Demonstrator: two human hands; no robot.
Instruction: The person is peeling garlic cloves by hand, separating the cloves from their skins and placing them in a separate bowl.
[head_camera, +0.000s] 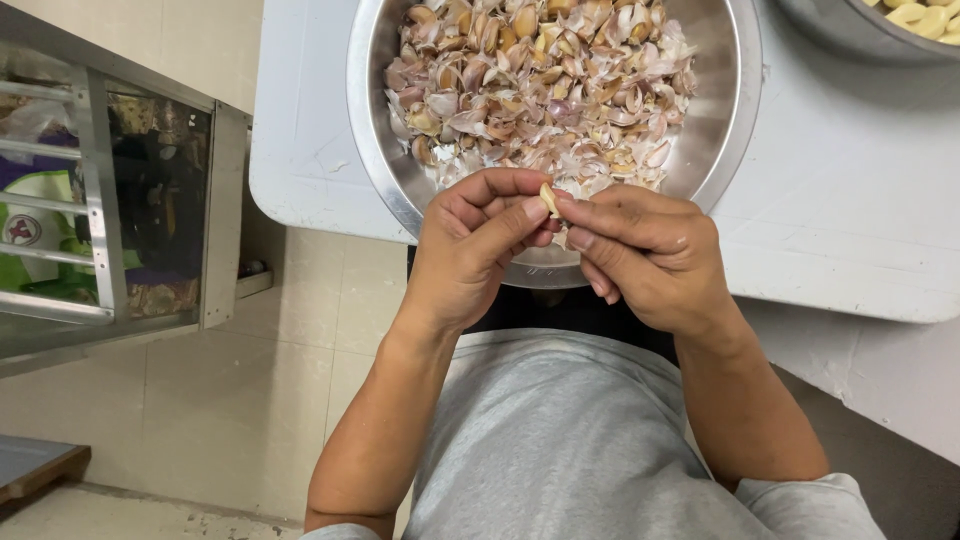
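White counter (850, 200) is filling the top right; beige tiled floor (250, 400) is showing below its near edge, a steel-framed glass cabinet (150, 210) standing at left. Steel bowl (725, 130) is overhanging the counter's near edge, holding garlic skins (540, 90). Second bowl (850, 35) at the far right corner is holding peeled cloves (925, 18). Left hand (475, 250) and right hand (645, 255) are both pinching one clove (549, 199) with curled fingers, just above the first bowl's near rim.

Silver bowl (730, 130), pinkish-white garlic skins (540, 90), grey shirt (560, 450)
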